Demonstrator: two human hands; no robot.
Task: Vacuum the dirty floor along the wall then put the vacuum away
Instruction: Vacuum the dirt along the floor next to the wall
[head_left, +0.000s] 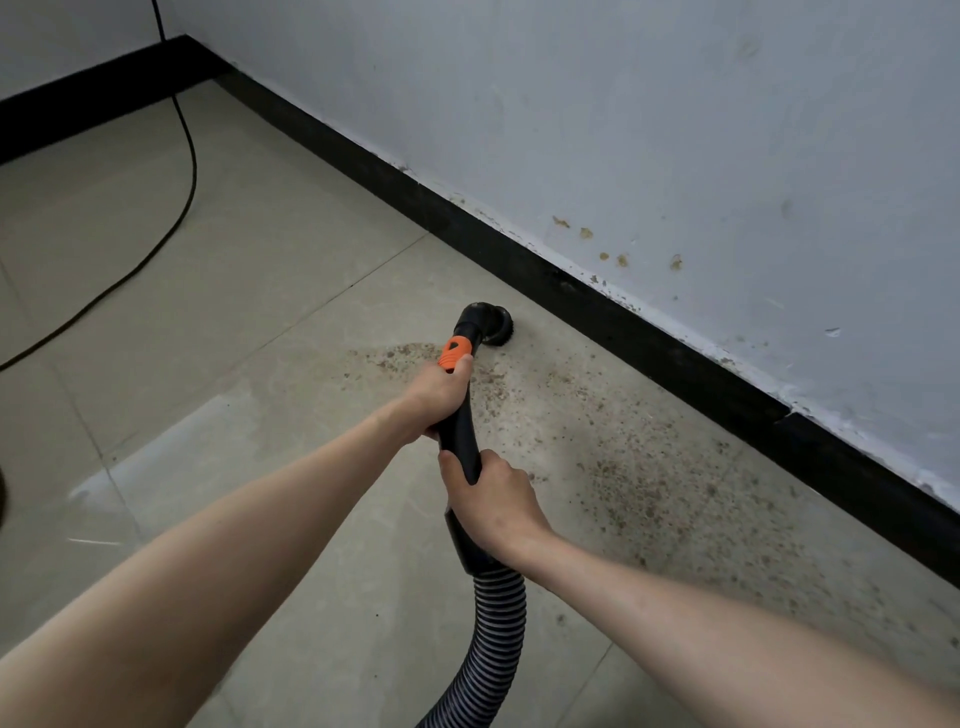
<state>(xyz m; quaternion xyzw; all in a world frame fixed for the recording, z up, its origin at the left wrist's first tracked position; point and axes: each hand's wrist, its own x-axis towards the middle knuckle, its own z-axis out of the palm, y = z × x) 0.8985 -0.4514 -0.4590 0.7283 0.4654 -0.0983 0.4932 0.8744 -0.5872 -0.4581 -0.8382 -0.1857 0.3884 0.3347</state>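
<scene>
A black vacuum wand (460, 431) with an orange collar (453, 352) ends in a round brush nozzle (493, 322) that rests on the tiled floor close to the black skirting board (571, 291). My left hand (439, 392) grips the wand just below the orange collar. My right hand (493, 501) grips it lower down, above the ribbed grey hose (493, 634) that runs off the bottom edge. Brown dirt (649, 488) is scattered over the floor along the wall, right of and behind the nozzle. The vacuum's body is out of view.
A black power cord (176, 218) snakes across the tiles at the left, down from the far corner. The white wall (675, 130) carries small brown stains. A wet-looking pale patch (208, 431) lies on the tiles under my left arm.
</scene>
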